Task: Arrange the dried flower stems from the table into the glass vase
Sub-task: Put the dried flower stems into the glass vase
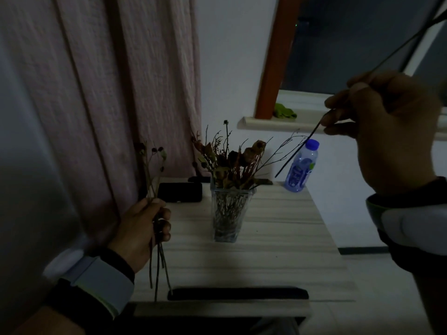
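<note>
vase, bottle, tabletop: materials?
Vase: clear glass by the look, stems show through its walls. Bottle: thin clear plastic probably, blue cap and printed label. Tabletop: pale wood-grain surface, matte, likely laminate; streaks run lengthwise.

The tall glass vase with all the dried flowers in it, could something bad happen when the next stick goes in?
Maybe. The tall square glass vase is already crowded, so pushing in the long thin dark stem held by the right hand might snap brittle twigs or tip the vase. The stem's lower end hangs near the clear plastic water bottle with a blue cap, so a swing could knock it over.
</note>
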`<state>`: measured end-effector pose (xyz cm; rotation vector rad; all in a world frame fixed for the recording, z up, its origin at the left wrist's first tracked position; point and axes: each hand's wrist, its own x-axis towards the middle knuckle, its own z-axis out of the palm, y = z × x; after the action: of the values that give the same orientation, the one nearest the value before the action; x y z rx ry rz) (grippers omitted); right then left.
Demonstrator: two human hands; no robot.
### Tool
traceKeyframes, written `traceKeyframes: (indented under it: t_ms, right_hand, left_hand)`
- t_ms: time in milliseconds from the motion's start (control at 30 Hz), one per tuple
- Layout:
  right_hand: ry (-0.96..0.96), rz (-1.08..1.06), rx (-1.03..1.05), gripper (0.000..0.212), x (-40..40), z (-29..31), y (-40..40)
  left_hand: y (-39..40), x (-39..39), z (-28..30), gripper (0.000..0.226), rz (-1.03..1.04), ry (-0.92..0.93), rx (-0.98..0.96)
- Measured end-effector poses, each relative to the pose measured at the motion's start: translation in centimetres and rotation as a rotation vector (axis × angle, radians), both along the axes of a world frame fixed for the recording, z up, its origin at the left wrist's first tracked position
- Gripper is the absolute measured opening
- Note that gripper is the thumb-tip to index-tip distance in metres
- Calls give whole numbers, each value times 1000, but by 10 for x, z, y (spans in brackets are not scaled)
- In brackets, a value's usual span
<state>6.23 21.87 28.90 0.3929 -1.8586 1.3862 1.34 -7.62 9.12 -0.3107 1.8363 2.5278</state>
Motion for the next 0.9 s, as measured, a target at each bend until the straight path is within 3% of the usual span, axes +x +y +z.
traceKeyframes:
  t_ms: [900]
  right_hand:
    - [-152,108,-81,16,-47,-53,-5]
  left_hand:
    - [12,-8,-12,17,-16,-52,-23]
